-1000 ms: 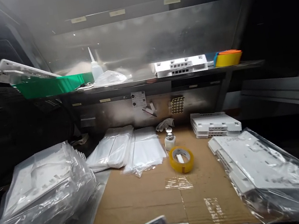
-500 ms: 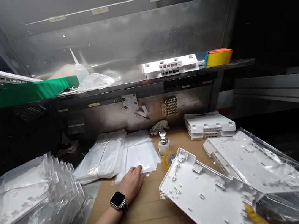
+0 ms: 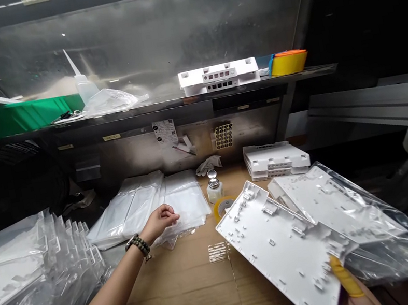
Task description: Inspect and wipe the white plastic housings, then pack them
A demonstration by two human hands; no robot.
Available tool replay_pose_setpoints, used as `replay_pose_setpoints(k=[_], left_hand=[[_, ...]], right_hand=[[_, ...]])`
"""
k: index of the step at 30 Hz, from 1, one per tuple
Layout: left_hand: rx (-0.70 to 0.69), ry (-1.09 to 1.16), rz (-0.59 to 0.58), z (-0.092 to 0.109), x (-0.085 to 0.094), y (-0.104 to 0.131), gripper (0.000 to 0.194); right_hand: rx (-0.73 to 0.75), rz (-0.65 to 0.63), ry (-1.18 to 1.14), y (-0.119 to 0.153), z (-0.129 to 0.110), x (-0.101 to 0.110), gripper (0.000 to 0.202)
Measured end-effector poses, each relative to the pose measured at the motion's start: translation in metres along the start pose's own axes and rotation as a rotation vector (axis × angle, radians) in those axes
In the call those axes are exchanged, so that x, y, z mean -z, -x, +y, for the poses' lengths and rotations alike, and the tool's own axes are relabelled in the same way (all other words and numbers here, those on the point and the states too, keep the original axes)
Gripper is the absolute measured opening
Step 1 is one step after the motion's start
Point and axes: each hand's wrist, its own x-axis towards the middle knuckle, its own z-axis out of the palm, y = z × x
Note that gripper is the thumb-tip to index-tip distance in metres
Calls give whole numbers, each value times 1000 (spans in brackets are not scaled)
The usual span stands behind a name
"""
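My left hand, with a beaded bracelet at the wrist, is closed in a pinch at the near edge of the top clear plastic bag. Loose film wrinkles below the fingers; the exact grip point is hard to make out. At lower right my right hand, a yellow cover on one finger, grips the corner of a white plastic housing. The housing is held tilted, its inner side with clips and posts facing up. Another stack of clear bags lies left of the left hand.
Bagged white housings are piled at left, others lie at right. A pump bottle, yellow tape roll and stacked white housings stand behind on cardboard. Above runs a shelf with a green bin.
My left hand has turned and lifted slightly, its fingers curling from lying on the bags into a pinch. The bag's near edge is now wrinkled. The view has tilted down; the right hand keeps the housing.
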Motion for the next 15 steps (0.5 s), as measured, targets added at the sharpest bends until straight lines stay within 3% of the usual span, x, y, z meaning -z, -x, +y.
replay_pose_setpoints(k=[5, 8, 12, 15], left_hand=[[-69, 42, 23, 2, -1, -2, 17], [-102, 47, -34, 11, -11, 7, 16], [-142, 91, -166, 23, -39, 32, 18], [-167, 128, -239, 21, -68, 47, 21]], right_hand=[[13, -4, 5, 2, 0, 1, 76], [2, -26, 24, 0, 2, 0, 80], [-41, -192, 80, 1, 6, -14, 73], [-84, -360, 142, 6, 18, -38, 66]])
